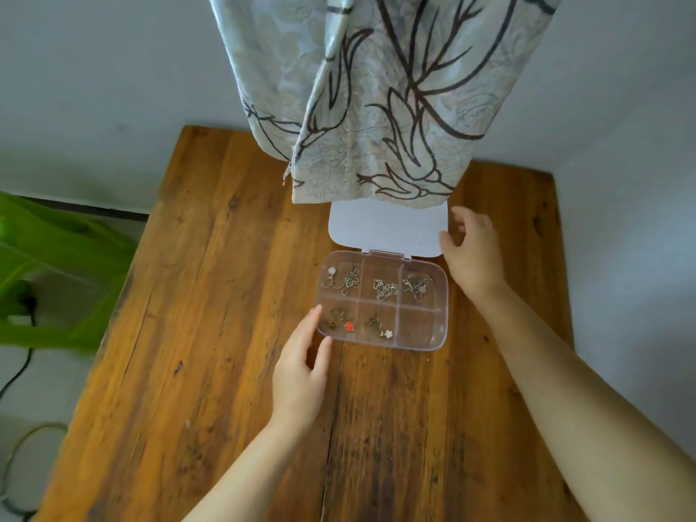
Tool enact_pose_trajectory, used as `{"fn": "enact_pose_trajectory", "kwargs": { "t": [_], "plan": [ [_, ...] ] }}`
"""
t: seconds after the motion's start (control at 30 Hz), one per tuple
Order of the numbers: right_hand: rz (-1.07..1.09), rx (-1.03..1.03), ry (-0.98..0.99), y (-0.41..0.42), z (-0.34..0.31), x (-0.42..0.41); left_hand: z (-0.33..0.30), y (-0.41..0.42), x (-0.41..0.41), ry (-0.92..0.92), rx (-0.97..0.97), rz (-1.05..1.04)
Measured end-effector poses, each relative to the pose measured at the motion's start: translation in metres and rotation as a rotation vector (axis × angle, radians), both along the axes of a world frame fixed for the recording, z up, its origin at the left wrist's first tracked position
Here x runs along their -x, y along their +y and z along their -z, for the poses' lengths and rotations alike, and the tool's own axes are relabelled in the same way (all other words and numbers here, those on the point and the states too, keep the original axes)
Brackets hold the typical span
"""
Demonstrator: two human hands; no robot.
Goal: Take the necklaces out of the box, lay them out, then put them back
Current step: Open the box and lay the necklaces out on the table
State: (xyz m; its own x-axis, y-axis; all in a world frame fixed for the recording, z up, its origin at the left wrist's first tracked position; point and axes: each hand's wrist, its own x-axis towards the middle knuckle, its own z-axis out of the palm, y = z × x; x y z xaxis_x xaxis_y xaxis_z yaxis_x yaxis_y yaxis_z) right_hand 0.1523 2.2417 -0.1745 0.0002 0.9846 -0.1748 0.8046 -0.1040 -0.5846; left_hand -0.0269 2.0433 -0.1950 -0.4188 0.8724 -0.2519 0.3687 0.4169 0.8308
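Observation:
A clear plastic box (pixel 441 321) with six compartments lies open on the wooden table, its white lid (pixel 388 229) folded back flat behind it. Necklaces (pixel 384 288) fill the three far compartments. Two near compartments hold chains, one with a red pendant (pixel 350 326), one with a white flower charm (pixel 386 333). The near right compartment is bare. My left hand (pixel 301 367) rests at the box's near left corner, fingers touching its edge. My right hand (pixel 469 254) hovers beside the lid's right edge, fingers spread, holding nothing.
A patterned curtain (pixel 376 107) hangs down onto the table's far edge and covers part of the lid. The wooden table (pixel 211 295) stands against white walls. A green plastic stool (pixel 56 276) and cables sit on the floor at the left.

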Motion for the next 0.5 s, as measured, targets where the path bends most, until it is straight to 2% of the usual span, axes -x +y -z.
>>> {"fn": "enact_pose_trajectory", "kwargs": {
  "t": [0.03, 0.07, 0.13, 0.23, 0.3, 0.37, 0.5],
  "plan": [
    [-0.073, -0.170, -0.037, -0.006, -0.007, 0.009, 0.000, 0.000, 0.000, -0.003, -0.011, -0.004],
    [-0.183, -0.249, -0.018, -0.012, -0.015, 0.022, 0.001, 0.001, -0.001, -0.004, -0.022, -0.009],
    [-0.477, -0.183, 0.016, -0.028, -0.022, 0.054, 0.002, 0.002, -0.001, 0.003, -0.033, -0.010],
    [-0.808, -0.094, -0.241, -0.043, -0.006, 0.092, 0.003, -0.001, 0.000, 0.004, -0.027, 0.005],
    [-0.888, -0.077, -0.468, -0.041, 0.001, 0.103, 0.004, -0.002, 0.001, -0.004, -0.017, 0.011],
    [-0.906, -0.058, -0.614, -0.037, 0.003, 0.108, 0.005, -0.002, 0.002, -0.011, -0.016, 0.014],
    [-0.956, 0.001, -0.762, -0.038, -0.001, 0.116, 0.009, -0.003, 0.002, 0.003, -0.031, 0.012]
  ]
}}
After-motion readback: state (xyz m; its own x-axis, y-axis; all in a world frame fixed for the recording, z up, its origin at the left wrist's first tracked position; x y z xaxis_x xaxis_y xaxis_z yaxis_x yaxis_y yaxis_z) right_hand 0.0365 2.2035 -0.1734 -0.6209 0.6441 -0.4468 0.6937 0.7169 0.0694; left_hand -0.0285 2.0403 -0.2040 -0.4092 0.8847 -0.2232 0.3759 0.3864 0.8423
